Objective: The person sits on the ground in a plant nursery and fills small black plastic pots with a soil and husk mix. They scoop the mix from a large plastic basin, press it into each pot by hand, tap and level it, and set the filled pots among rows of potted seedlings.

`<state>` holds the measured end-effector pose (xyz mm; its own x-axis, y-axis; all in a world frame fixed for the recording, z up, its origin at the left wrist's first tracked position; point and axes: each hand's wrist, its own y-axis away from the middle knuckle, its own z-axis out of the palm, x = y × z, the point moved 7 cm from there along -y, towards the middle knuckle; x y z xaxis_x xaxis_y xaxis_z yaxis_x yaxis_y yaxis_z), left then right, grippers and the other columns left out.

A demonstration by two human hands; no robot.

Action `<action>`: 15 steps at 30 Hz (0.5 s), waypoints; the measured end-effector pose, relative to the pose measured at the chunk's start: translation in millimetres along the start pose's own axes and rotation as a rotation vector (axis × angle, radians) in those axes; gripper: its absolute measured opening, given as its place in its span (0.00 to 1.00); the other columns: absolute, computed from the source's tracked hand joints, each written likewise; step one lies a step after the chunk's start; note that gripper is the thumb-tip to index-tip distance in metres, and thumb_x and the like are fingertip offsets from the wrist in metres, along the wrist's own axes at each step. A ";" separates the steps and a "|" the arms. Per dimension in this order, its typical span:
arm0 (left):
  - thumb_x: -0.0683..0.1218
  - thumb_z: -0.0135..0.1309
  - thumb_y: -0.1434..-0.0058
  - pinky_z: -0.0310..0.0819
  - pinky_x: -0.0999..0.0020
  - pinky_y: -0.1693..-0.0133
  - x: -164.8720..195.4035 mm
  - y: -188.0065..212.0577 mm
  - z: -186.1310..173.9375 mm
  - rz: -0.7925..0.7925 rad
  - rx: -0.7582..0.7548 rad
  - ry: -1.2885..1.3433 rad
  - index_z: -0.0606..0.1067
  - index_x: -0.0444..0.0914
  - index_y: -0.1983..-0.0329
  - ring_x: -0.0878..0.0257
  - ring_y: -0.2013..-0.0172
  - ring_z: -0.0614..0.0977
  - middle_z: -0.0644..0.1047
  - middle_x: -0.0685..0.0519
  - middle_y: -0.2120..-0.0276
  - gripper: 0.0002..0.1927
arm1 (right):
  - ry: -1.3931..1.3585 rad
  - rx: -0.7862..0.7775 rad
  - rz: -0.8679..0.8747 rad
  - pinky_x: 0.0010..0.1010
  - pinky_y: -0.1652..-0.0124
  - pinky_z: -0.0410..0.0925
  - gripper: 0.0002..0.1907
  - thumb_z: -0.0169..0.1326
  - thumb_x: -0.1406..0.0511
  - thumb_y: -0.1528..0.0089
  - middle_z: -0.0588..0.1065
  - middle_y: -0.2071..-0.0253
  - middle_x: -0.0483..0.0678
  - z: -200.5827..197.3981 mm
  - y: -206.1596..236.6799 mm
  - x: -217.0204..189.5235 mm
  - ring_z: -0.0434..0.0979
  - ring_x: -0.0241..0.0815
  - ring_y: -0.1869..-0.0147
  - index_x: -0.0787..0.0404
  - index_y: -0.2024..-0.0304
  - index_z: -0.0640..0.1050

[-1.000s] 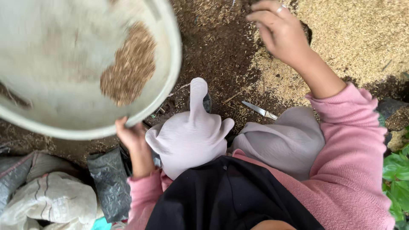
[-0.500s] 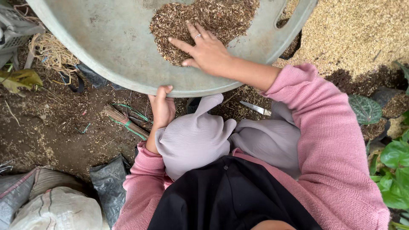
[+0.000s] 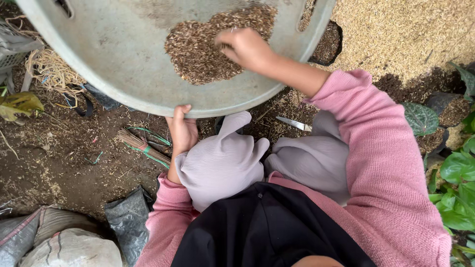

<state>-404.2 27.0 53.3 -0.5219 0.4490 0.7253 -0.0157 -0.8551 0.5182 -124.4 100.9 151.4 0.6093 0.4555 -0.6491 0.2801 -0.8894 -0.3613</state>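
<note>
Both of our hands are on the big grey basin (image 3: 123, 64): left hand (image 3: 182, 132) clamped on its rim, right hand (image 3: 245, 48) curled, fingers closed into the brown husks (image 3: 208, 54).

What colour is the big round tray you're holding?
Pale grey-green, seen in the head view: the tray, gripped at its rim by the left hand.

The basin's (image 3: 123, 74) far rim is running off our top edge — our right hand's (image 3: 245, 49) fingertips are hiding in husks (image 3: 208, 54).
</note>
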 end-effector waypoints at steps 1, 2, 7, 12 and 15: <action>0.37 0.55 0.44 0.77 0.49 0.50 2.4 -1.3 -2.1 0.011 0.000 0.001 0.57 0.34 0.38 0.52 0.48 0.75 0.67 0.44 0.45 0.32 | -0.046 0.017 0.009 0.42 0.52 0.76 0.12 0.63 0.72 0.39 0.82 0.53 0.59 -12.2 -4.2 4.5 0.84 0.55 0.51 0.65 0.52 0.81; 0.37 0.55 0.43 0.76 0.48 0.50 4.4 -2.3 -4.1 0.022 0.000 0.001 0.58 0.33 0.38 0.52 0.48 0.75 0.66 0.43 0.44 0.31 | -0.091 0.035 0.018 0.42 0.50 0.75 0.12 0.64 0.70 0.36 0.82 0.52 0.57 -24.9 -6.9 8.4 0.84 0.54 0.50 0.65 0.51 0.81; 0.37 0.54 0.46 0.79 0.44 0.46 24.7 -5.0 -26.0 0.086 0.090 0.032 0.59 0.35 0.39 0.52 0.47 0.76 0.68 0.45 0.45 0.31 | -0.834 -0.027 0.547 0.31 0.45 0.76 0.16 0.60 0.67 0.32 0.81 0.49 0.48 -79.2 31.9 51.3 0.82 0.40 0.45 0.64 0.43 0.78; 0.36 0.54 0.46 0.83 0.50 0.47 58.7 2.4 -51.7 0.200 0.116 0.075 0.63 0.31 0.39 0.51 0.49 0.80 0.72 0.43 0.48 0.30 | -0.767 0.210 0.717 0.31 0.45 0.80 0.14 0.62 0.70 0.31 0.79 0.50 0.52 -152.2 134.4 99.4 0.85 0.40 0.46 0.68 0.45 0.76; 0.37 0.53 0.47 0.85 0.53 0.50 77.4 8.8 -68.1 0.263 0.161 0.077 0.65 0.32 0.42 0.52 0.52 0.81 0.73 0.44 0.51 0.27 | -0.453 0.161 0.861 0.31 0.48 0.79 0.11 0.62 0.69 0.32 0.79 0.53 0.53 -151.5 196.0 134.9 0.84 0.40 0.50 0.67 0.47 0.78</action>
<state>-502.8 36.5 83.1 -0.5534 0.1919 0.8105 0.2605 -0.8844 0.3873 125.1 -17.8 94.4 0.2069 -0.3438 -0.9160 -0.2506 -0.9236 0.2901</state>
